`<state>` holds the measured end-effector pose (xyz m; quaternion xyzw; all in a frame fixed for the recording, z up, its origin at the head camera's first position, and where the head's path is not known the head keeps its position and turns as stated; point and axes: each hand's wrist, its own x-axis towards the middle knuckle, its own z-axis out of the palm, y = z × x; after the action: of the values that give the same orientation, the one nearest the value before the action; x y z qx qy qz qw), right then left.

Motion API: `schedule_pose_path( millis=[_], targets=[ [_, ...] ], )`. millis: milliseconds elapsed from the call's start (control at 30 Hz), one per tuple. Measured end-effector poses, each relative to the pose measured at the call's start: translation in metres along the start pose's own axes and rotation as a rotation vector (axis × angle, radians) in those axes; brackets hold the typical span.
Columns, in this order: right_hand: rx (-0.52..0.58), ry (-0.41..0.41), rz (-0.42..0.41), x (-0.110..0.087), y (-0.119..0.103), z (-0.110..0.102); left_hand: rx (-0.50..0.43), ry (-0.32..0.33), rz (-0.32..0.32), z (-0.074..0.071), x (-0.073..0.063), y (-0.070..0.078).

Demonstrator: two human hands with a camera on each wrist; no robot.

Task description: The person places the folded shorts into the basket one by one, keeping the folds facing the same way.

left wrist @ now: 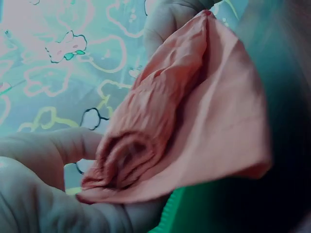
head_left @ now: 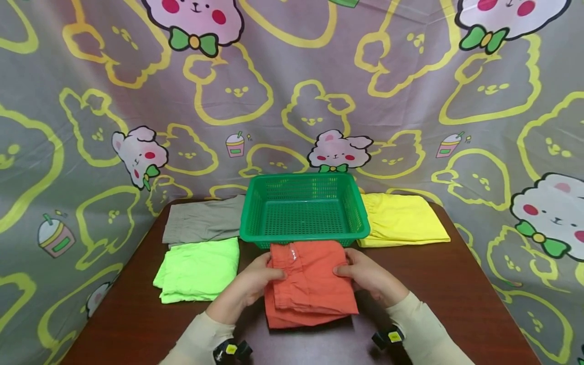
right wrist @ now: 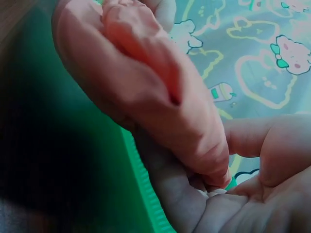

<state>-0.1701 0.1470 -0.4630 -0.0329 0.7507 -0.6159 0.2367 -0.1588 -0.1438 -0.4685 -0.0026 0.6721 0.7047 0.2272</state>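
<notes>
Both hands hold a folded pair of orange shorts (head_left: pixel 315 281) in front of the green basket. My left hand (head_left: pixel 253 279) pinches its left edge, thumb on top and fingers beneath. At the opposite edge, my right hand (head_left: pixel 371 274) grips it the same way. The gathered waistband shows on the left side in the head view. In the left wrist view the folded layers of the orange shorts (left wrist: pixel 146 121) stand on edge between thumb and fingers. The right wrist view shows the rounded fold of the orange shorts (right wrist: pixel 160 92) in the right hand's grip.
A green plastic basket (head_left: pixel 303 237) stands at the table's back middle. Left of it lie folded grey cloth (head_left: pixel 203 220) and folded neon green cloth (head_left: pixel 201 271). Folded yellow shorts (head_left: pixel 406 220) lie to its right. A patterned curtain (head_left: pixel 292 76) hangs behind the brown table (head_left: pixel 456 304).
</notes>
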Motion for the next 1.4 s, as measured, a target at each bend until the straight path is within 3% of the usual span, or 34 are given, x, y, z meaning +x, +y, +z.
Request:
schedule_pose_path(
  millis=[233, 533, 1100, 1400],
  targets=[
    [0.011, -0.056, -0.013, -0.008, -0.009, -0.004, 0.012, -0.077, 0.048, 0.001, -0.012, 0.013],
    [0.021, -0.094, -0.022, -0.017, -0.020, -0.007, -0.004, -0.146, 0.043, 0.001, -0.022, 0.023],
    [0.058, -0.143, -0.071, -0.021, -0.029, -0.007, 0.023, -0.160, 0.068, -0.006, -0.045, 0.043],
    [0.088, -0.140, -0.114, -0.022, -0.033, -0.007, 0.042, -0.133, 0.106, -0.004, -0.046, 0.051]
  ],
)
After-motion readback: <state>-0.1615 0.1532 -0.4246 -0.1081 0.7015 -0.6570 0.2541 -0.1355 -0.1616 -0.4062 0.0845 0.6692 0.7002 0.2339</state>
